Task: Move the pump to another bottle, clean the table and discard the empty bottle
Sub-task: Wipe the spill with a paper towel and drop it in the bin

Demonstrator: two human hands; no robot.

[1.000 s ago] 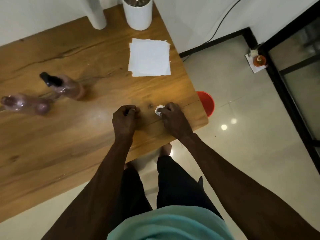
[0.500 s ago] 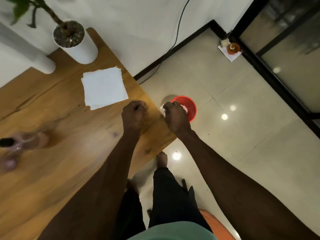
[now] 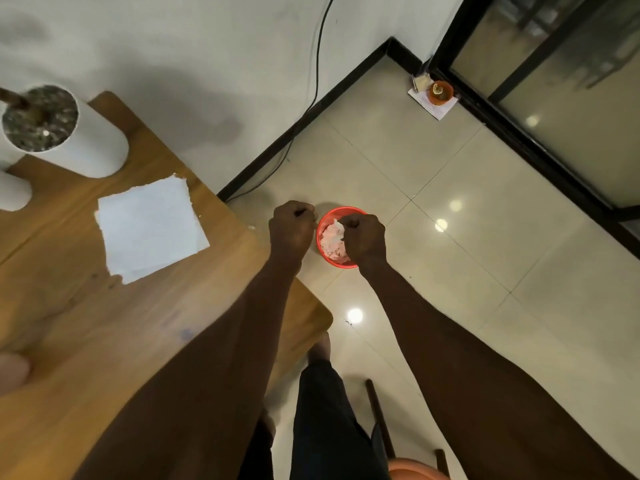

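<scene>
Both fists hung over the red bin [image 3: 323, 252]; right hand [image 3: 363, 239] fingers pinched a tissue scrap [image 3: 338, 226], left hand [image 3: 291, 230] clenched, contents unclear. Best released directly above the rim.

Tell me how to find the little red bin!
Start at the wooden table and look past its corner to the shiny tiled floor. The red bin stands there, below the right hand. It is round, bright red, and full of crumpled tissue.
</scene>
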